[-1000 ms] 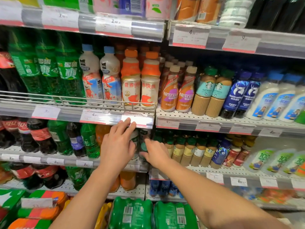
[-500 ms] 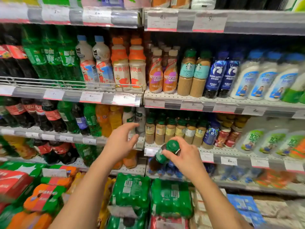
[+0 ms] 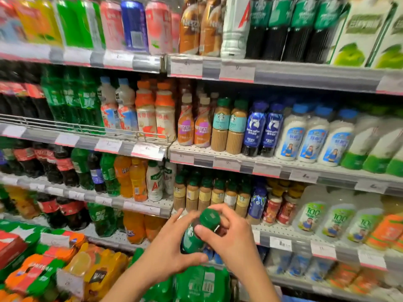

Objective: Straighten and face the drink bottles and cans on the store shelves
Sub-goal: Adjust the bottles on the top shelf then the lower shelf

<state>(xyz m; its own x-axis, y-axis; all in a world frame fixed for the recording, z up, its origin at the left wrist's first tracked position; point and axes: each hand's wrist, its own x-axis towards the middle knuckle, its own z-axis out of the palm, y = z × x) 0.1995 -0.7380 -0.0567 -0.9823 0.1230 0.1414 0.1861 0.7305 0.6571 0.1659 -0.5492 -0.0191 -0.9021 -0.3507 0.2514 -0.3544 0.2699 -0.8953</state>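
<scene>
A small bottle with a green cap and green label (image 3: 197, 233) is held in front of the shelves, low in the middle of the view. My left hand (image 3: 168, 249) wraps round its body from the left and below. My right hand (image 3: 231, 238) grips its neck and shoulder from the right, thumb across the label. Behind it stands a row of similar green-capped coffee bottles (image 3: 211, 194) on the third shelf.
Shelves of drinks fill the view: cola and green soda bottles (image 3: 65, 103) at left, coffee bottles (image 3: 229, 125) in the middle, white milk bottles (image 3: 314, 136) at right, cans (image 3: 133, 25) on top. Shrink-wrapped green packs (image 3: 200, 284) sit below my hands.
The bottle came out from the third shelf in my right hand. My left hand moved over and took hold of it too. The camera tilted up, showing the top shelf.
</scene>
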